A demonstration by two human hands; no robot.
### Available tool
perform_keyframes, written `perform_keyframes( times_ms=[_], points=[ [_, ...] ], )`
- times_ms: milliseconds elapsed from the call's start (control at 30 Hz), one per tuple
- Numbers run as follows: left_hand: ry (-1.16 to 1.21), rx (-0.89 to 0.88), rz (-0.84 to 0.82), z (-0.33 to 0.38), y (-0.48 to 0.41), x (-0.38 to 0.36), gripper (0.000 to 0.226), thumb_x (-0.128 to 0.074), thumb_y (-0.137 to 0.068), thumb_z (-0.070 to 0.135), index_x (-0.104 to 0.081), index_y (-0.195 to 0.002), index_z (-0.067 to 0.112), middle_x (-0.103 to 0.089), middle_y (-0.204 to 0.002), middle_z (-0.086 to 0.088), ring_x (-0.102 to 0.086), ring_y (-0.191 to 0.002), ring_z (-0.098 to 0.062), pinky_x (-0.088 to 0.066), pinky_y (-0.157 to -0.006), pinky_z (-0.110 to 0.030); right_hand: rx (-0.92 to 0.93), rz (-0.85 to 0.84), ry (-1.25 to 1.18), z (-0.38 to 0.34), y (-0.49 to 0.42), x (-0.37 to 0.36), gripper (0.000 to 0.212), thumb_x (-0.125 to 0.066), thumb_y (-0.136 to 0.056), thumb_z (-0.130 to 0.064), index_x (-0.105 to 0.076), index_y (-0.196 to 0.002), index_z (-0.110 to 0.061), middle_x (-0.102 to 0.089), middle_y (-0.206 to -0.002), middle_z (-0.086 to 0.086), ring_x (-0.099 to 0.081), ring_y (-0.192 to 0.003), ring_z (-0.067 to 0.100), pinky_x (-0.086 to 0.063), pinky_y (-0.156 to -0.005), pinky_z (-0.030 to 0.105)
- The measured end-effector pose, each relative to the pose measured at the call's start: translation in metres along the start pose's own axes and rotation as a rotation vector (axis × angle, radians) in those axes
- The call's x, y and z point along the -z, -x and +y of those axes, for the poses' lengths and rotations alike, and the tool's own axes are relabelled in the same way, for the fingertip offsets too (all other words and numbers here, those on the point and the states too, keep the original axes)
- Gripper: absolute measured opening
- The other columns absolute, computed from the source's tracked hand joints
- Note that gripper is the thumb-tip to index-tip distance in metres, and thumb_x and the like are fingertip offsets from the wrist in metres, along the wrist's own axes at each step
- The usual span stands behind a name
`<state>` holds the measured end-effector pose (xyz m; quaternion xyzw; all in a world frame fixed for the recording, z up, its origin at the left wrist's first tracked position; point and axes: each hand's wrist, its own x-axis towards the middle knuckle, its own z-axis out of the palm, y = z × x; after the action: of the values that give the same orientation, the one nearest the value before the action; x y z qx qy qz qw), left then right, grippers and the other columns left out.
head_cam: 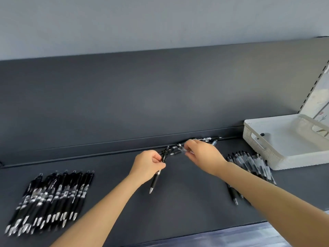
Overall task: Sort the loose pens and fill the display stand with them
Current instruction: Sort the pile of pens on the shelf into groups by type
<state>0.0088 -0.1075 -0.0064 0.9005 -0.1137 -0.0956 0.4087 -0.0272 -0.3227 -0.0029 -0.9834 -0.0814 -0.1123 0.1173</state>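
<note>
Sorted black pens [51, 198] lie at 8 o'clock on the shelf [187, 207], clear pens [249, 164] at 3, tips toward the person, kinds kept apart. At centre the left hand [147, 164] grips a black pen [154, 181], tip toward 7 o'clock, freeing the right hand [204, 154] to pinch, it seems, one of the loose pens [206, 139] lying crosswise at 12.

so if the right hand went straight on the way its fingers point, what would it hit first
The loose pens heaped against the back ledge. The right hand's fingers look almost on them, though blur hides whether they touch.
</note>
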Motion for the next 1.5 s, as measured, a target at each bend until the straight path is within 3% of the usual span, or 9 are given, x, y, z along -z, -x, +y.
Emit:
perform_keyframes(
  times_ms=[67, 200, 333, 467, 667, 933, 1200, 1333, 1500],
  points=[
    [0.02, 0.024, 0.042, -0.007, 0.009, 0.014, 0.009, -0.072, -0.077, 0.017, -0.068, -0.085, 0.018, -0.071, -0.077, 0.004, -0.064, -0.064, -0.008, -0.053, -0.062, -0.023, -0.075, 0.077, -0.273, -0.028, -0.006, -0.001, 0.013, -0.06, -0.091, -0.023, -0.058, -0.099, -0.012, -0.063, -0.092, -0.001, -0.058, -0.08, 0.019, -0.046, -0.07, 0.032],
    [-0.013, 0.072, 0.15, -0.029, 0.029, 0.045, 0.007, -0.071, -0.077, 0.016, -0.07, -0.083, 0.019, -0.071, -0.076, 0.006, -0.062, -0.061, -0.004, -0.046, -0.059, -0.014, -0.292, 0.075, -0.668, -0.076, -0.017, -0.011, 0.008, -0.067, -0.085, -0.021, -0.062, -0.083, -0.014, -0.062, -0.073, -0.006, -0.054, -0.067, 0.007, -0.042, -0.061, 0.016],
    [-0.083, 0.167, 0.251, -0.058, 0.047, 0.075, 0.006, -0.071, -0.077, 0.016, -0.071, -0.083, 0.017, -0.071, -0.077, 0.005, -0.066, -0.074, -0.009, -0.053, -0.071, -0.023, -0.389, -0.003, -0.874, -0.112, -0.02, -0.024, 0.011, -0.069, -0.084, -0.02, -0.063, -0.077, -0.014, -0.06, -0.071, -0.006, -0.052, -0.064, 0.008, -0.039, -0.059, 0.019],
    [-0.206, 0.232, 0.335, -0.086, 0.06, 0.1, 0.004, -0.069, -0.08, 0.017, -0.069, -0.083, 0.014, -0.069, -0.078, 0.003, -0.065, -0.076, -0.011, -0.052, -0.071, -0.026, -0.408, -0.07, -0.945, -0.145, -0.023, -0.038, 0.013, -0.068, -0.084, -0.022, -0.065, -0.077, -0.011, -0.062, -0.07, -0.005, -0.052, -0.064, 0.008, -0.038, -0.06, 0.019],
    [-0.423, 0.278, 0.378, -0.113, 0.066, 0.125, 0.007, -0.064, -0.085, 0.014, -0.062, -0.087, 0.007, -0.063, -0.079, -0.003, -0.057, -0.063, -0.017, -0.042, -0.055, -0.026, -0.403, -0.125, -0.959, -0.18, -0.025, -0.051, 0.018, -0.066, -0.084, -0.022, -0.066, -0.081, -0.004, -0.06, -0.066, -0.005, -0.049, -0.06, 0.009, -0.039, -0.058, 0.02],
    [-0.706, 0.259, 0.319, -0.124, 0.064, 0.13, 0.012, -0.059, -0.09, 0.02, -0.057, -0.097, 0.011, -0.062, -0.096, -0.004, -0.061, -0.083, -0.023, -0.048, -0.066, -0.031, -0.432, -0.136, -0.944, -0.184, -0.021, -0.058, 0.016, -0.066, -0.085, -0.022, -0.066, -0.081, -0.007, -0.062, -0.071, -0.003, -0.051, -0.062, 0.01, -0.041, -0.059, 0.02],
    [-0.671, 0.099, 0.324, -0.111, 0.056, 0.108, 0.03, -0.062, -0.089, 0.035, -0.058, -0.114, 0.017, -0.057, -0.108, 0.001, -0.054, -0.103, -0.019, -0.047, -0.074, -0.029, -0.483, -0.11, -0.904, -0.162, -0.009, -0.051, 0.015, -0.066, -0.085, -0.023, -0.067, -0.081, -0.009, -0.064, -0.072, -0.001, -0.052, -0.062, 0.01, -0.041, -0.059, 0.02],
    [-0.649, -0.017, 0.264, -0.089, 0.048, 0.082, 0.037, -0.059, -0.09, 0.041, -0.056, -0.121, 0.02, -0.057, -0.117, 0.003, -0.051, -0.112, -0.017, -0.046, -0.083, -0.029, -0.532, -0.038, -0.777, -0.131, 0.006, -0.036, 0.014, -0.066, -0.084, -0.022, -0.065, -0.079, -0.009, -0.065, -0.071, 0.001, -0.054, -0.063, 0.012, -0.045, -0.06, 0.022],
    [-0.65, -0.161, 0.188, -0.06, 0.037, 0.048, 0.04, -0.055, -0.092, 0.043, -0.055, -0.126, 0.02, -0.056, -0.124, 0.004, -0.049, -0.116, -0.016, -0.045, -0.088, -0.029, -0.587, 0.013, -0.417, -0.08, 0.032, -0.014, 0.014, -0.06, -0.083, -0.023, -0.061, -0.08, -0.01, -0.067, -0.073, 0.003, -0.063, -0.072, 0.021, -0.05, -0.062, 0.029]
  ],
)
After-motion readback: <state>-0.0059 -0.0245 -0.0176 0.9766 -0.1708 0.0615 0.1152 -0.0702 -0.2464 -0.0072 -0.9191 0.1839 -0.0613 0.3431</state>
